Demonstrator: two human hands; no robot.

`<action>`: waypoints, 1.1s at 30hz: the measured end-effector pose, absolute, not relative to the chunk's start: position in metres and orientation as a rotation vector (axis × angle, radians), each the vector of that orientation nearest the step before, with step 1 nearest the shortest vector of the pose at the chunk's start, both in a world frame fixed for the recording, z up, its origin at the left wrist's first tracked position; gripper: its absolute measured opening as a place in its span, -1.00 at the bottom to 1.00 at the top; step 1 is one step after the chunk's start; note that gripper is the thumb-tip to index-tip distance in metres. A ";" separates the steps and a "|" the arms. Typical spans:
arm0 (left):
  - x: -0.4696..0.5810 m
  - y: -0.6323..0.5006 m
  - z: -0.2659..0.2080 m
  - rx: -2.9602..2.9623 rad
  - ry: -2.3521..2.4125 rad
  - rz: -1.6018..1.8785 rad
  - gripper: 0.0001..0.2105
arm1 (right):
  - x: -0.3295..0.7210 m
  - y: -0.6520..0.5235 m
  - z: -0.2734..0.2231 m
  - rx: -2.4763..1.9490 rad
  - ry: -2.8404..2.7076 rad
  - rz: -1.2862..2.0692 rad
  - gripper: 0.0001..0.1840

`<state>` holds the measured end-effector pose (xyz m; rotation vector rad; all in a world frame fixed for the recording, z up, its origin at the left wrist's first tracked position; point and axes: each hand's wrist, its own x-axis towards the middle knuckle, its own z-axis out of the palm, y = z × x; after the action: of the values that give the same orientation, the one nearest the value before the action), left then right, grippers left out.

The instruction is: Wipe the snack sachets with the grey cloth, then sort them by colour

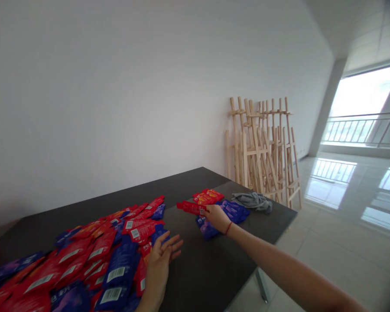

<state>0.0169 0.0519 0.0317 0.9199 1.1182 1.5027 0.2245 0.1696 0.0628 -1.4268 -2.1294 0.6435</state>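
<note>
My right hand (217, 218) is closed on the end of a red packet (192, 208), held above the dark table beside two small groups of packets. One group is of red packets (209, 196); the other, of blue-purple packets (231, 211), lies partly behind my hand. My left hand (162, 255) has its fingers apart and holds nothing. It hovers at the right edge of a large mixed heap of red packets (74, 251) and blue packets (119, 264), many with white barcode labels showing.
A crumpled grey cloth (252, 202) lies near the right corner of the black table (185, 184). Several wooden easels (263, 151) lean by the white wall beyond it. A glossy tiled floor and a railing (364, 130) by a window are on the right.
</note>
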 end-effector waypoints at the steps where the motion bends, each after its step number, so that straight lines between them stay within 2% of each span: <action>1: 0.019 0.052 0.031 0.938 1.120 1.469 -0.42 | 0.226 0.180 0.068 -1.471 -2.175 0.518 -0.63; 6: 0.023 0.053 0.025 1.007 1.145 1.355 -0.51 | 0.219 0.216 0.076 -1.589 -2.434 0.102 -0.64; 9: 0.022 0.053 0.022 1.018 1.156 1.315 -0.52 | 0.213 0.229 0.074 -1.622 -2.522 -0.050 -0.69; 12: 0.022 0.054 0.020 1.027 1.155 1.292 -0.53 | 0.208 0.238 0.071 -1.658 -2.559 -0.139 -0.64; 33: 0.029 0.054 0.017 1.060 1.172 1.256 -0.54 | 0.172 0.260 0.056 -1.888 -2.581 -0.256 -0.64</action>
<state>0.0290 0.0544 0.0175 1.0605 1.1719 1.2558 0.1718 0.2601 0.0565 -1.8876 -2.5813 -0.2563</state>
